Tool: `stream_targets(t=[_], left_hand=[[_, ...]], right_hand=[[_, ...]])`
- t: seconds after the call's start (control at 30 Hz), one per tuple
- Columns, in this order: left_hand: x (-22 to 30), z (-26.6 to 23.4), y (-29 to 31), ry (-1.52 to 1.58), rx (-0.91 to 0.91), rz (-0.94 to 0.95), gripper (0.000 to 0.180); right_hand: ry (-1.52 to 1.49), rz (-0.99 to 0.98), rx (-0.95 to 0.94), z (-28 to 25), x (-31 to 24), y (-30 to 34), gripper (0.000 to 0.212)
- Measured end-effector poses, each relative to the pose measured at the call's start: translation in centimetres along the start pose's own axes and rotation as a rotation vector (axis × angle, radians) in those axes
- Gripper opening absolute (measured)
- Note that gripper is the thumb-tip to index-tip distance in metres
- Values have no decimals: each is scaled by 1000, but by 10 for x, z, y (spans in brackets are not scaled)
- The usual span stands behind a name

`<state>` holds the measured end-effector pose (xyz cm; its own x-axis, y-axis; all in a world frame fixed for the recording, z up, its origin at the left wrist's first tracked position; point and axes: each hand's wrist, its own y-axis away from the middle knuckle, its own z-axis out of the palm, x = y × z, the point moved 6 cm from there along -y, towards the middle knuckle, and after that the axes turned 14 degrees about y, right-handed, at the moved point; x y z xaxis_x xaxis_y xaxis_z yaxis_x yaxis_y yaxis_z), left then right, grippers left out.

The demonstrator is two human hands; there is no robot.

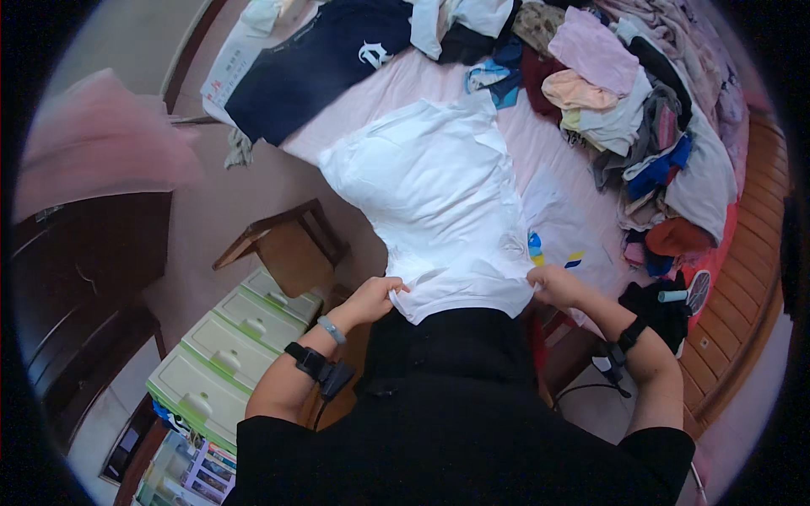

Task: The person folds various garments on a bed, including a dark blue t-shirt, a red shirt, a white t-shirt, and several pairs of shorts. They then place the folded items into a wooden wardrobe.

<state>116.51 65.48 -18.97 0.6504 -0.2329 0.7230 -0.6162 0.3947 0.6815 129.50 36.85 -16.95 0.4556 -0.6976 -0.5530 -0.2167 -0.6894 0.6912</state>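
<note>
A white shirt [430,185] is spread over the pink bedsheet [337,122], its near end hanging over the bed's edge toward my body. My left hand [377,298] is closed on the left corner of its near edge. At the opposite corner, my right hand [557,287] pinches the same edge. Between the two hands the fabric is folded and lightly creased. Just right of the shirt lies a clear plastic bag [561,228] with blue and yellow print.
Dark navy clothing [316,72] lies at the far left of the bed. Mixed clothes [624,110] are heaped at the right, near a hairbrush [688,293]. On the left stand a wooden chair [291,253], green-and-white drawers [228,346] and a blurred pink cloth [105,143].
</note>
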Motion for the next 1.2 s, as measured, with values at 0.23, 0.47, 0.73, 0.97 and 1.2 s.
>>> stream_targets(t=[0.23, 0.47, 0.73, 0.97, 1.2], left_hand=[[-34, -95, -20, 626, 494, 60, 28], [-91, -192, -76, 1201, 1002, 253, 50], [-160, -78, -149, 1096, 629, 11, 116], [-158, -49, -179, 1583, 415, 153, 115], [-151, -32, -105, 1427, 667, 43, 63]], right_hand=[[-536, 137, 275, -82, 30, -81, 42], [-622, 360, 624, -152, 56, -210, 57], [-166, 462, 887, -73, 107, -172, 65], [-418, 608, 439, -41, 114, -156, 41], [-481, 491, 478, -52, 105, -140, 31]])
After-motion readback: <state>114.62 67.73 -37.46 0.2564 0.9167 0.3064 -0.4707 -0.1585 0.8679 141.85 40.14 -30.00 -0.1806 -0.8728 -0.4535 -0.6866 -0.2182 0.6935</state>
